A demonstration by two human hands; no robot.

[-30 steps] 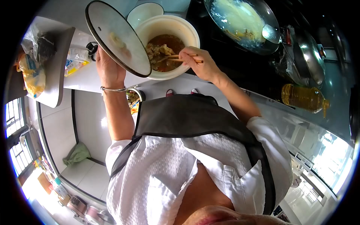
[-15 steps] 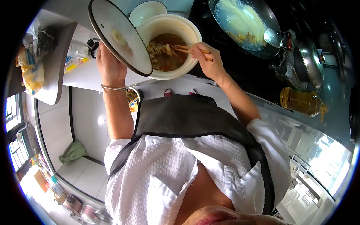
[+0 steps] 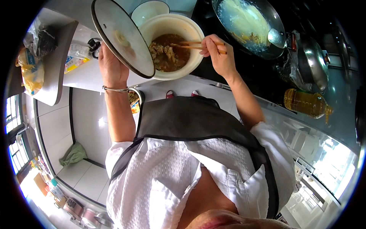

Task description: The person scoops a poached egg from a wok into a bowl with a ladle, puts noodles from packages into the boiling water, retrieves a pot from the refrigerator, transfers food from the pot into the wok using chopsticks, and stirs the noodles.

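My left hand [image 3: 113,68] is closed on a round glass lid [image 3: 124,36] with a dark rim, held tilted up beside a cream-coloured pot [image 3: 196,63]. Part of the lid's grip is hidden by the fingers. In the pot, pale lumpy food [image 3: 164,53] sits in brown broth. My right hand [image 3: 221,55] is closed around wooden chopsticks [image 3: 194,46], right of the pot's rim. Their tips reach over the broth at the food.
A wok [image 3: 280,47] holding whitish liquid and a ladle [image 3: 276,38] is on the dark stove. An oil bottle [image 3: 305,103] lies on the right-hand counter, near a metal lid [image 3: 316,61]. A white bowl [image 3: 149,10] stands behind the pot. Bagged goods [image 3: 30,70] sit at left.
My right hand has moved right and slightly up, drawing the chopsticks back from the pot. The food in the broth has shifted a little. My left hand and the lid are nearly still.
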